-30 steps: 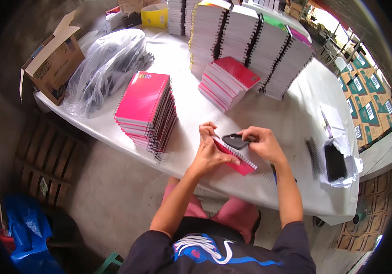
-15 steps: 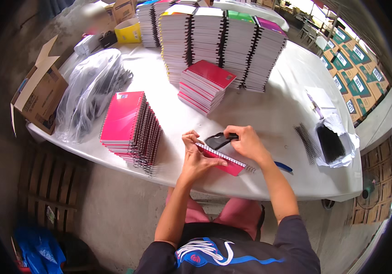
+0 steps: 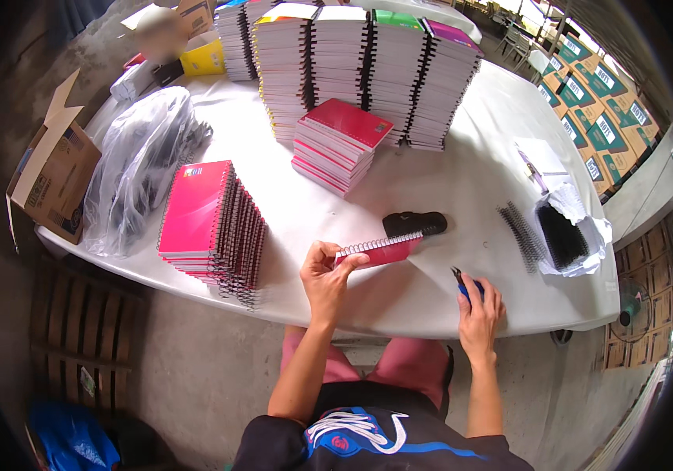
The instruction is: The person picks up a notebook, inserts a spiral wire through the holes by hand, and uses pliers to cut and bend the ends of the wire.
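left hand [image 3: 324,276]: grip pinching pink spiral notebook [image 3: 379,250] spine-up, coil exposed | right hand [image 3: 477,302]: grip closed round blue-handled cutters [image 3: 463,282] at table [image 3: 446,177] edge

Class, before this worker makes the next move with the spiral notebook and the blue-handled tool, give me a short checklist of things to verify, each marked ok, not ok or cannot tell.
1. left hand grips the pink spiral notebook firmly: ok, fingers wrap one end.
2. right hand has the blue-handled tool: ok, closed on it at the table's near edge.
3. Notebook's coil fully seated: cannot tell.
4. Tool's tip clear of the left hand: ok, apart.
5. Black object out of the way: ok, behind the notebook.
6. Pink stack stable: cannot tell; it leans.
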Demonstrator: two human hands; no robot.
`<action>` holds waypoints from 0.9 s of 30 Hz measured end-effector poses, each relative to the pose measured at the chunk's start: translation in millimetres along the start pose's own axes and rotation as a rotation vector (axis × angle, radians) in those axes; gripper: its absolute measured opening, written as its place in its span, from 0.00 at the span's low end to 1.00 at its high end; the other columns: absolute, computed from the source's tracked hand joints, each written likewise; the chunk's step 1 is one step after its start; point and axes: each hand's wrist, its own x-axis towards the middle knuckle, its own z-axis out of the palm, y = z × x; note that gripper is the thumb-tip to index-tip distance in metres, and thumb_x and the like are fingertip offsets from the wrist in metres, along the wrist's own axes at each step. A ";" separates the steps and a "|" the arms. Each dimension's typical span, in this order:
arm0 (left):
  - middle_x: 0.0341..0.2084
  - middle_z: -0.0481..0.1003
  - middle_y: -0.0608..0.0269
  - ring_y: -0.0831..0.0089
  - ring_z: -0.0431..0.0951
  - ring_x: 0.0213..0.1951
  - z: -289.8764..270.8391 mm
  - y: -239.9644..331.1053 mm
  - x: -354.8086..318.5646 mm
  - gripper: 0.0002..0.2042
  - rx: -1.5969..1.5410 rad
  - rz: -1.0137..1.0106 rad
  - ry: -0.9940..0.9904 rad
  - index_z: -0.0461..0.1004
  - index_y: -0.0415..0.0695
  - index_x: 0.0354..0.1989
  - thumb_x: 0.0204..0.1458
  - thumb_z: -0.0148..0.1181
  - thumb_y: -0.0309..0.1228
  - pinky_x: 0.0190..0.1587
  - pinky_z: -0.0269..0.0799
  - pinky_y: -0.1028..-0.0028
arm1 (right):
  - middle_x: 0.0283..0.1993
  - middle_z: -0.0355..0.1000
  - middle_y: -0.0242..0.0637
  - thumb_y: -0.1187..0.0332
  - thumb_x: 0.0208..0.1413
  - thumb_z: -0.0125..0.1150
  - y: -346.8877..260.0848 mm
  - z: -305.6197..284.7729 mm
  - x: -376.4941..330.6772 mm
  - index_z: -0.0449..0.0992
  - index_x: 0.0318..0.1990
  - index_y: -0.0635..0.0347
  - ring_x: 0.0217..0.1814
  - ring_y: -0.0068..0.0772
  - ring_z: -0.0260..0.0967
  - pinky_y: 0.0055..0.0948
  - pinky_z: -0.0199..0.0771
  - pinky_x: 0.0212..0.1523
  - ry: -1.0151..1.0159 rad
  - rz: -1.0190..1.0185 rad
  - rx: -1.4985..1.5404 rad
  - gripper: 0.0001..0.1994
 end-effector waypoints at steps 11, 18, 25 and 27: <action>0.27 0.71 0.61 0.76 0.73 0.30 17.9 15.3 -12.9 0.12 0.514 0.571 -0.020 0.73 0.36 0.27 0.35 0.67 0.11 0.32 0.72 0.77 | 0.50 0.67 0.35 0.57 0.53 0.58 -126.6 -27.7 25.0 0.76 0.49 0.41 0.53 0.39 0.62 0.47 0.51 0.58 0.046 -0.345 0.167 0.15; 0.27 0.70 0.61 0.75 0.76 0.30 13.5 13.3 -12.7 0.13 0.464 0.576 -0.054 0.74 0.35 0.29 0.34 0.62 0.08 0.33 0.79 0.76 | 0.44 0.69 0.36 0.58 0.57 0.56 -123.9 -20.2 27.2 0.75 0.50 0.47 0.47 0.37 0.66 0.41 0.65 0.46 -0.117 -0.308 0.440 0.15; 0.26 0.69 0.62 0.78 0.74 0.29 13.8 15.2 -13.4 0.09 0.454 0.565 -0.027 0.72 0.36 0.26 0.39 0.64 0.11 0.32 0.75 0.78 | 0.43 0.70 0.32 0.58 0.64 0.46 -102.4 -10.8 31.9 0.68 0.55 0.57 0.46 0.23 0.67 0.28 0.71 0.42 -0.838 0.308 1.480 0.18; 0.26 0.68 0.63 0.81 0.72 0.28 18.5 18.1 -9.9 0.09 0.357 0.484 0.053 0.71 0.37 0.26 0.40 0.66 0.14 0.32 0.71 0.81 | 0.44 0.70 0.37 0.59 0.63 0.46 -101.9 -7.3 31.5 0.69 0.54 0.57 0.49 0.30 0.67 0.31 0.67 0.50 -0.381 -0.031 0.963 0.17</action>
